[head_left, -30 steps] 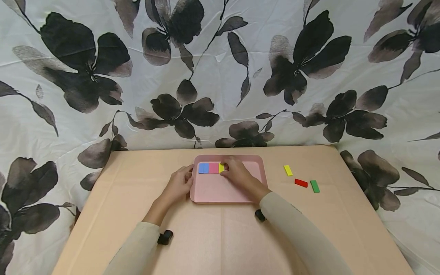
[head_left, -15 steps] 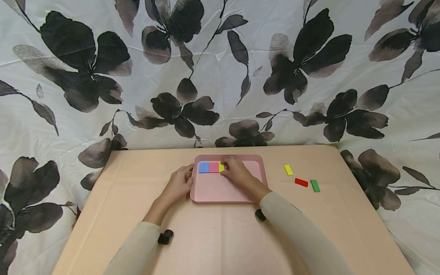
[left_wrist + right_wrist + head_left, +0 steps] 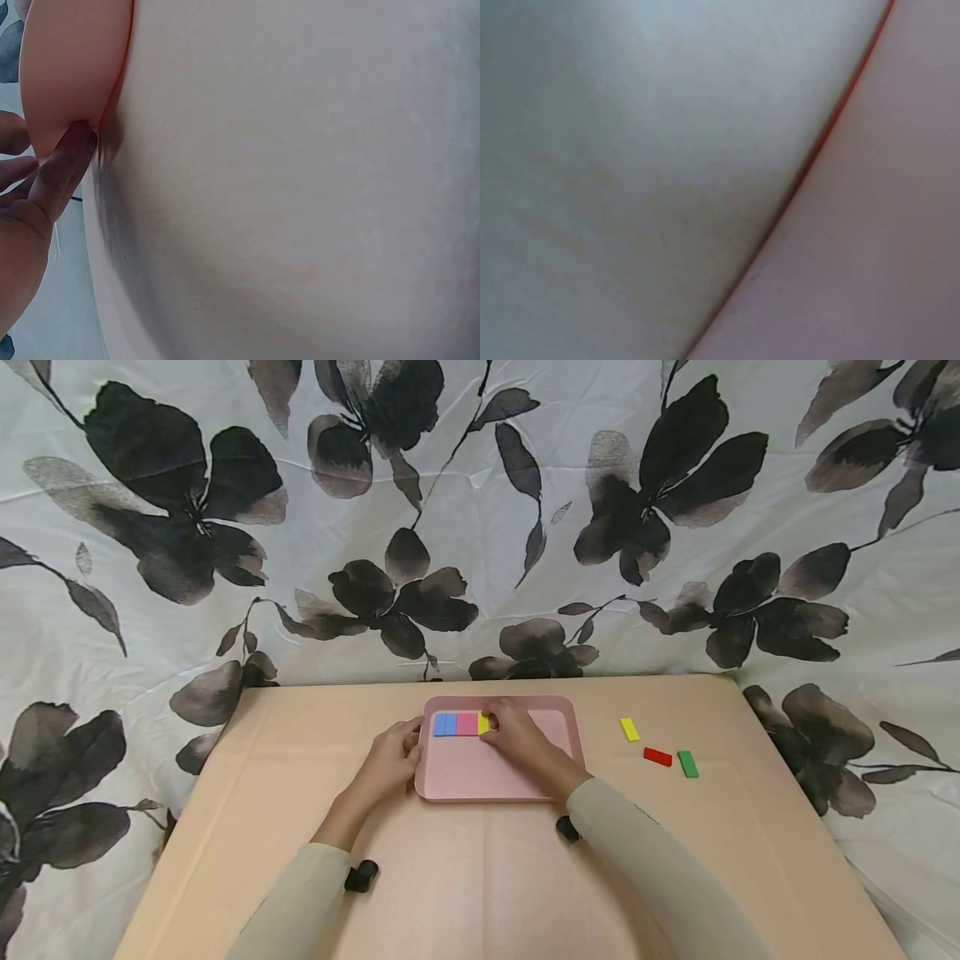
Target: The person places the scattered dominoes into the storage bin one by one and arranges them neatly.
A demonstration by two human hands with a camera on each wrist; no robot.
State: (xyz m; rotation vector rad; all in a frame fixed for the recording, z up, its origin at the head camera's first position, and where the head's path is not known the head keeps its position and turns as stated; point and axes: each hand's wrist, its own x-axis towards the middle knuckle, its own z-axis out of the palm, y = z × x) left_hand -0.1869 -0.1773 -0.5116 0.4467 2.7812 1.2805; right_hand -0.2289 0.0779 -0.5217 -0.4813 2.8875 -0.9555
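A pink tray point(image 3: 480, 772) lies on the table, with a row of small flat coloured strips along its upper part. Blue strips point(image 3: 445, 724) stand at the row's left end, then a pink section point(image 3: 467, 724), then a yellow strip point(image 3: 483, 723). My right hand point(image 3: 517, 739) pinches that yellow strip, its fingers covering part of it. At the tray's left edge, my left hand point(image 3: 392, 764) holds the rim; the left wrist view shows its thumb point(image 3: 69, 161) against the tray wall, the other fingers farther round. Only tray and tabletop appear in the right wrist view.
Right of the tray lie a loose yellow strip point(image 3: 629, 729), a red strip point(image 3: 657, 757) and a green strip point(image 3: 687, 764). Behind the table's far edge hangs a white cloth point(image 3: 525, 610) with dark flowers. Each wrist wears a small black camera point(image 3: 362, 876).
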